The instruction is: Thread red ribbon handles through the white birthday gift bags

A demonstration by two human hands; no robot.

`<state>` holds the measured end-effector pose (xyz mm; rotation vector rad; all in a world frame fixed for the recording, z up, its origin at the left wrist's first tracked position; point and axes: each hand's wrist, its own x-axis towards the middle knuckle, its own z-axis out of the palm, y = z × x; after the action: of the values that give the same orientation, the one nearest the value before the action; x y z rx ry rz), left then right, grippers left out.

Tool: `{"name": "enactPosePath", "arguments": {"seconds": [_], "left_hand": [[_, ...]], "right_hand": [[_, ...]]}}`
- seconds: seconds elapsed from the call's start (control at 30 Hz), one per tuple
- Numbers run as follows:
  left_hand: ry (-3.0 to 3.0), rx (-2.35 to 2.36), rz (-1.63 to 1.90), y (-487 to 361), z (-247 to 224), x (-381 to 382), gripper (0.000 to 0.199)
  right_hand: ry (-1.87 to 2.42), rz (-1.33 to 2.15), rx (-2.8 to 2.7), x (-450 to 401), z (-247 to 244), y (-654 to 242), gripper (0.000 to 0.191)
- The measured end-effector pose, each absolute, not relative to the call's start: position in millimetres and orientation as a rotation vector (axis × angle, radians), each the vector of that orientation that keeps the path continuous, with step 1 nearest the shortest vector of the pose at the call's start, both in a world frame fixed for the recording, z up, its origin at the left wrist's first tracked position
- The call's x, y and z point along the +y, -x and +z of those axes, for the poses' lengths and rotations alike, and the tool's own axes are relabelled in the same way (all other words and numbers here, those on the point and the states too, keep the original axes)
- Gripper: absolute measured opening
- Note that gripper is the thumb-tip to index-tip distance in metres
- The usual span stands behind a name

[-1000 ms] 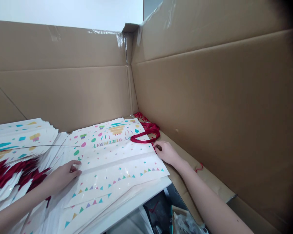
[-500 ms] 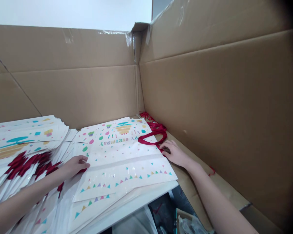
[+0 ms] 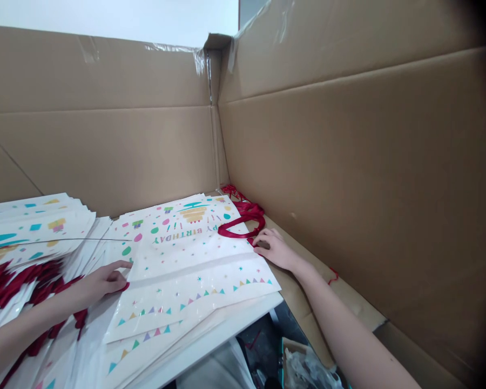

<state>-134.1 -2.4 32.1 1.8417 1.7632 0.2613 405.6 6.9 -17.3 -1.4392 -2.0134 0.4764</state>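
Top birthday gift bag [image 3: 194, 259] lay flat, print upside down, on a pile at the white table [image 3: 227, 329] corner, against the cardboard wall [image 3: 348, 162]. Left hand [image 3: 101, 283] had just slid off the bag's left edge toward the bag stack [image 3: 36, 232], fingers extended, not gripping. Right hand [image 3: 275, 251] stayed at the bag's top edge, fingers curled, apparently pinching the red ribbon handle [image 3: 243, 224]; the pinch was partly hidden. Counts: 2 hands, 1 bag on top, 1 handle loop showing, 1 stack, bags uncountable, 2 cardboard walls.
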Motion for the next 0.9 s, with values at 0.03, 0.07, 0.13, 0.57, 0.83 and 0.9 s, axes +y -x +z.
{"name": "enactPosePath", "arguments": {"seconds": [0.03,0.07,0.13,0.57,0.83,0.9], "left_hand": [[-1.813,1.708,0.239,134.3,31.6,-1.5,0.071],[-1.785,1.668,0.226,134.3,31.1,-0.7,0.073],[-1.771,1.652,0.222,134.4,30.1,0.4,0.074],[-1.39,1.914,0.352,85.5,63.2,-5.6,0.051],[-1.856,2.228,0.45,89.9,128.2,27.8,0.03],[-1.92,2.34,0.468,124.1,169.1,32.0,0.037]], "right_hand": [[1.444,0.473,-2.014,7.0,-17.4,-405.2,0.009],[1.446,0.471,-2.012,6.9,-17.4,-404.9,0.008],[1.45,0.47,-2.004,6.2,-16.9,-404.4,0.008],[1.425,0.403,-1.731,15.1,-24.6,-409.0,0.028],[1.47,0.399,-1.785,22.6,-39.0,-416.0,0.033],[1.49,0.382,-1.795,24.5,-42.1,-417.5,0.033]]}}
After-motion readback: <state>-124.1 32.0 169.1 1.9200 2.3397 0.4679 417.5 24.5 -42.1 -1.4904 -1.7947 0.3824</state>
